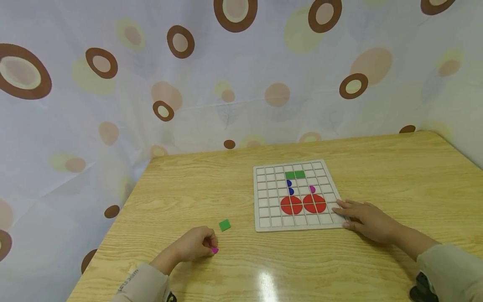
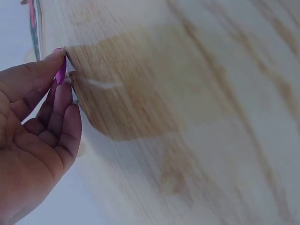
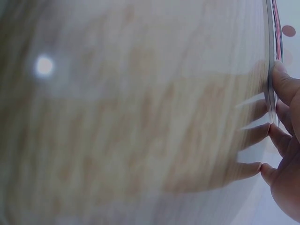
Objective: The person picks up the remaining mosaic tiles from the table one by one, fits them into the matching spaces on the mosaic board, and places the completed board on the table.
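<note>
A small magenta half-round piece (image 2: 61,74) is pinched between the thumb and fingers of my left hand (image 1: 197,245), low over the table left of the board. Just beyond that hand a green square tile (image 1: 224,225) lies flat. The white grid board (image 1: 265,221) holds two red circles made of quarter pieces (image 1: 291,205), two green squares (image 1: 294,174), two blue half-rounds (image 1: 289,183) and a magenta half-round (image 1: 312,189). At the board's near right corner rests my right hand (image 1: 367,221), its fingers extended and touching the edge. The right wrist view shows those fingertips (image 3: 280,68) along the board's side.
Wood-grained table (image 1: 181,188) surface surrounds the board on every side. Behind and to the left hangs a white cloth (image 1: 211,126) with brown and beige circles. A bright reflection shows on the tabletop near the front.
</note>
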`<state>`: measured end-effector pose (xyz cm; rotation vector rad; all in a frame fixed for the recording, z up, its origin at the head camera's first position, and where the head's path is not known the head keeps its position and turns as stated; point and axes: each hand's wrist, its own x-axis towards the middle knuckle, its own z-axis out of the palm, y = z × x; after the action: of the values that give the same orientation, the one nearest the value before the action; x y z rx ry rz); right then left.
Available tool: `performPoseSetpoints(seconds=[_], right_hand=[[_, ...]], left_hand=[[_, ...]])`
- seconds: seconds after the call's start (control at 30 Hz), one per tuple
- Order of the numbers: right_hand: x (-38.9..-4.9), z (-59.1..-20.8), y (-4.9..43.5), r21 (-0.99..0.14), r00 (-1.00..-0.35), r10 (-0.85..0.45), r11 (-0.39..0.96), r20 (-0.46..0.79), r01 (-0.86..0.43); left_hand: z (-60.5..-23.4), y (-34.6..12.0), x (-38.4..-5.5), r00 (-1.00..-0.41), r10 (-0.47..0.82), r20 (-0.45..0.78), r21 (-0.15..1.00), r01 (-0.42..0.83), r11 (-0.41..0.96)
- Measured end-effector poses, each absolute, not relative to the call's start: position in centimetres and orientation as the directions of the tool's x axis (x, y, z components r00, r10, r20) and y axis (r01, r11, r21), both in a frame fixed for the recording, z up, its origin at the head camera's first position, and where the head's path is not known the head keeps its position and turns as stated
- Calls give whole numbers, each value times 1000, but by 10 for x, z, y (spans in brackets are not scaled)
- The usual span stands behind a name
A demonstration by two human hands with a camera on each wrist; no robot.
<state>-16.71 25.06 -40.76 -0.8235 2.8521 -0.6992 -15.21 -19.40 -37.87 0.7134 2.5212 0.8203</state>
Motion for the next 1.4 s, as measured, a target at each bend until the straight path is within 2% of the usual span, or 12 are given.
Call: performPoseSetpoints(seconds=[0.43,0.57,1.1,1.4], right_hand=[[-166,-406,249,-435,-851,-523,757,44,-487],[-166,-406,250,-438,-851,-523,754,49,-489],[-167,-410,251,-445,-845,-530,742,68,-501],[-167,-409,251,-449,-843,-534,738,70,-504]], left_hand=[[-382,-196,-154,-773,590,-234,712,277,645],[-385,-195,-156,-767,604,-217,723,289,628],[-375,-159,-165,-812,555,-181,799,207,565],[-368,-127,-176,-822,549,-152,803,222,554]])
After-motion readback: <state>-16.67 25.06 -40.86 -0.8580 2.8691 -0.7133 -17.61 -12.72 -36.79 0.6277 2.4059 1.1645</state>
